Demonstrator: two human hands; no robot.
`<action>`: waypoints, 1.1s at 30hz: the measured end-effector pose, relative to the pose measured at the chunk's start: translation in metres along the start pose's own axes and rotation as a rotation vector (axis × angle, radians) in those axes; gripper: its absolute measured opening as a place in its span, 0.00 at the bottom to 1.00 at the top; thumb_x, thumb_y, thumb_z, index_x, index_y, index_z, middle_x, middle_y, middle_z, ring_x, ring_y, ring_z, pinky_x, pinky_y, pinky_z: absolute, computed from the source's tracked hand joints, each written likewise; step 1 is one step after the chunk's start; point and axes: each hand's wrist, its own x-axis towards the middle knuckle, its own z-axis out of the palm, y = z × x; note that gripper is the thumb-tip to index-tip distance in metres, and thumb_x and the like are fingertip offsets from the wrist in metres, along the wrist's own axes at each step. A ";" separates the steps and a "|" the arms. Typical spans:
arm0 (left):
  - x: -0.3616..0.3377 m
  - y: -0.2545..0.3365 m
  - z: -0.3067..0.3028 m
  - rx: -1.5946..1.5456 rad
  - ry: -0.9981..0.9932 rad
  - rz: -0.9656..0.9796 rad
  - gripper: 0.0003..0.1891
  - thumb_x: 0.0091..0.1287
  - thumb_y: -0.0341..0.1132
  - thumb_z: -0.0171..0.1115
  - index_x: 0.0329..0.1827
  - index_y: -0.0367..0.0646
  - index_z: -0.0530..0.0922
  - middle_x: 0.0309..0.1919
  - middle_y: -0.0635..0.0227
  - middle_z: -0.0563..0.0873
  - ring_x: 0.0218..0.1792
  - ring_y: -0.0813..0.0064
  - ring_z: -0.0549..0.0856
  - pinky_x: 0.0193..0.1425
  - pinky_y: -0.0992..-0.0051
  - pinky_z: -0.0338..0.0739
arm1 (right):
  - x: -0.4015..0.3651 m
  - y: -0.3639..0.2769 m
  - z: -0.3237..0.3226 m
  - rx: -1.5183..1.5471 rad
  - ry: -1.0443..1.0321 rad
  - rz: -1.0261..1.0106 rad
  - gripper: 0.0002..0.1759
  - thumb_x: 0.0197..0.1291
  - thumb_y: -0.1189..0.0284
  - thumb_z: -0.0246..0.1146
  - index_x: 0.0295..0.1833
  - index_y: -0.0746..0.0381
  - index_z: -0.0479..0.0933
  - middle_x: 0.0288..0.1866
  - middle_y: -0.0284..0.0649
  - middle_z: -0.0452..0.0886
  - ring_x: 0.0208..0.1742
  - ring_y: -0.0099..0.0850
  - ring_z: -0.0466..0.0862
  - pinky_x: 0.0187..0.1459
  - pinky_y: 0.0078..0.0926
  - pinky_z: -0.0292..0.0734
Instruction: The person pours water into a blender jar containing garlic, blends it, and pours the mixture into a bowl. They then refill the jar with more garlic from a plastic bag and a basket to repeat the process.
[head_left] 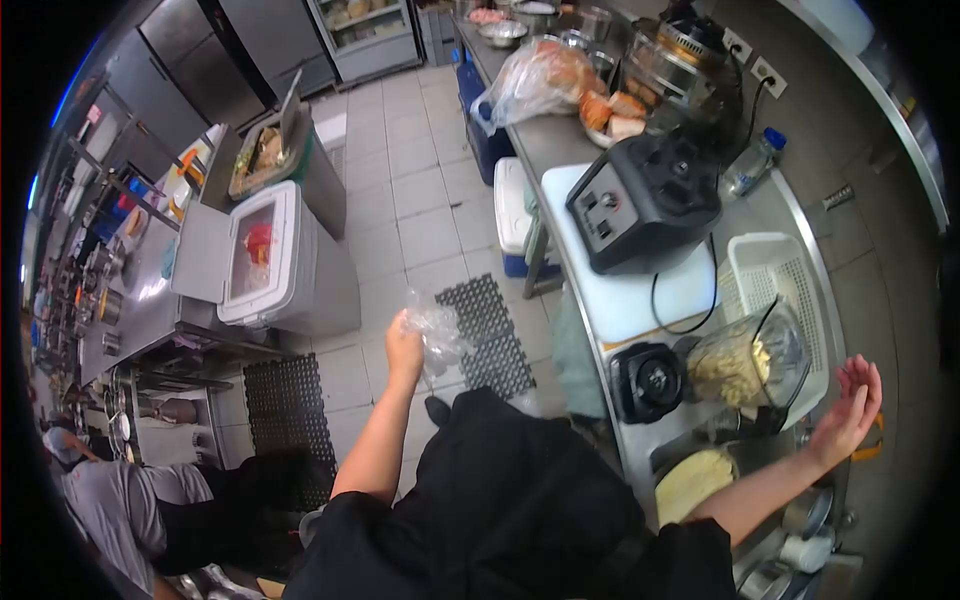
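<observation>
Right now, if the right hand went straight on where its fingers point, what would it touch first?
Most likely the tiled wall beside the counter; nothing shows between it and the right hand, though this single view leaves the depth unclear.

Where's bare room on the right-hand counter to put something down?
The white board has bare patches: one between the blender base and the black blender part, beside a looping cable, and a smaller corner beyond the base. It's crowded near the right hand, with jug and basket close together, and farther off around the large plastic bag.
</observation>
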 end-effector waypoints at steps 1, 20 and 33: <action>0.009 -0.009 -0.020 -0.032 0.015 -0.003 0.18 0.57 0.21 0.47 0.49 0.35 0.79 0.40 0.65 0.84 0.43 0.73 0.82 0.50 0.74 0.76 | -0.016 -0.013 0.037 0.178 -0.154 -0.087 0.15 0.69 0.77 0.52 0.57 0.67 0.76 0.56 0.52 0.79 0.54 0.37 0.79 0.57 0.34 0.75; 0.066 -0.121 -0.221 -0.228 0.187 -0.290 0.20 0.56 0.18 0.46 0.52 0.35 0.77 0.40 0.62 0.83 0.38 0.71 0.83 0.45 0.71 0.79 | -0.247 0.075 0.502 -0.032 -0.984 0.573 0.11 0.66 0.71 0.63 0.51 0.62 0.81 0.41 0.39 0.86 0.39 0.23 0.84 0.40 0.21 0.77; 0.136 -0.045 -0.215 -0.426 -0.078 -0.439 0.16 0.69 0.30 0.50 0.57 0.33 0.75 0.47 0.57 0.84 0.49 0.66 0.83 0.56 0.69 0.77 | -0.317 0.092 0.704 -0.296 -1.704 -0.055 0.42 0.54 0.67 0.70 0.74 0.56 0.61 0.67 0.57 0.71 0.68 0.54 0.72 0.67 0.44 0.68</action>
